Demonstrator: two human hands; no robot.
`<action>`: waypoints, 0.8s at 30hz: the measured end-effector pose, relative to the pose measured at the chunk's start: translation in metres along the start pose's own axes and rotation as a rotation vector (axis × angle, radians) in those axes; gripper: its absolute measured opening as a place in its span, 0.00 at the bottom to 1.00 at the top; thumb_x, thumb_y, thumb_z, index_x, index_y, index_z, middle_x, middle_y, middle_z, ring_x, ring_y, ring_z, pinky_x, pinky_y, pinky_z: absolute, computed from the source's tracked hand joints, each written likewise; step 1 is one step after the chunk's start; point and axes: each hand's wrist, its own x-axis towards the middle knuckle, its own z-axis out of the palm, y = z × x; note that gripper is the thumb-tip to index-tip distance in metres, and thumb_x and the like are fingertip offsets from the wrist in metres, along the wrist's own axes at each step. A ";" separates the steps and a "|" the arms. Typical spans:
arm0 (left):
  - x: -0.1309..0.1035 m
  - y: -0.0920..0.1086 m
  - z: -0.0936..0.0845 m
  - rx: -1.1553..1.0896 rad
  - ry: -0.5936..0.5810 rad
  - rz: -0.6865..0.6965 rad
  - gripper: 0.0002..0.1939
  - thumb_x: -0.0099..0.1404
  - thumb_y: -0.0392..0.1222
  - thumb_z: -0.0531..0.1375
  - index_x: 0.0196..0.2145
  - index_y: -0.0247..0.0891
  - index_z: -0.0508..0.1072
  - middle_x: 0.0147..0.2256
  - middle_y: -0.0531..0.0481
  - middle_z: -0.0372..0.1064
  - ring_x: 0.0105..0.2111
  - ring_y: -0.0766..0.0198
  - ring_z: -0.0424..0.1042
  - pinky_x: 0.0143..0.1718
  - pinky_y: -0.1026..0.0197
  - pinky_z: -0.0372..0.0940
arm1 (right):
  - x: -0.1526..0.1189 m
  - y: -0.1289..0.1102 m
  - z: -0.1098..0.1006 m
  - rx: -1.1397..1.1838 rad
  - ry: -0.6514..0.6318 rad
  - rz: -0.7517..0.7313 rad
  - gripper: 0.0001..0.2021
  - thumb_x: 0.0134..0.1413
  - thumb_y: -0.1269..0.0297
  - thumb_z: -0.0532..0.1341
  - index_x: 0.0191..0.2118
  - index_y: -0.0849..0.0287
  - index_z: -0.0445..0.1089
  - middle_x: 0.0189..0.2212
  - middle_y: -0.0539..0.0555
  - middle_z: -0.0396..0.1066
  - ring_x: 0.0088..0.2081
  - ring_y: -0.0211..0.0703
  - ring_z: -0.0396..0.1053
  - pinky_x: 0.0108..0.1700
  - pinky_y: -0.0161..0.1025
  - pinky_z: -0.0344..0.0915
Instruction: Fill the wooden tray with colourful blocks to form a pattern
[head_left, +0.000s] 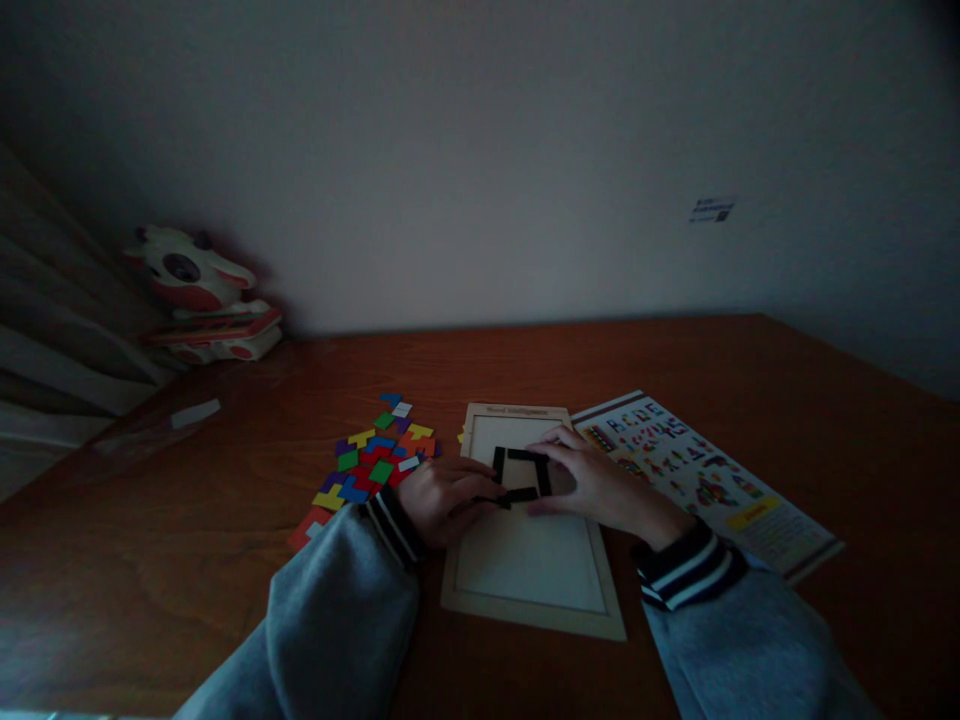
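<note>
Black pieces (523, 494) form a roughly square outline on the pale inside of a wooden framed board (536, 622). My left hand (442, 495) lies over the board's left edge, its fingertips touching the lower left corner of the outline. Around the right side of the outline curves my right hand (592, 485), thumb and fingers apart, with fingertips at the upper and lower right pieces. To the left of the board is a loose pile of coloured flat pieces (381, 472), partly behind my left hand.
A printed pattern sheet (787, 530) lies right of the board. At the table's (187, 540) back left stands a cow-shaped toy (206, 295), near a curtain (52, 320). The wall (465, 180) rises behind the table.
</note>
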 end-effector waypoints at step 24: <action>0.010 0.006 -0.004 -0.089 0.285 -0.357 0.12 0.68 0.46 0.61 0.42 0.36 0.78 0.34 0.45 0.77 0.32 0.64 0.76 0.34 0.64 0.72 | 0.004 -0.014 0.004 0.186 0.188 -0.144 0.17 0.57 0.49 0.64 0.48 0.52 0.73 0.44 0.54 0.72 0.38 0.41 0.71 0.43 0.41 0.69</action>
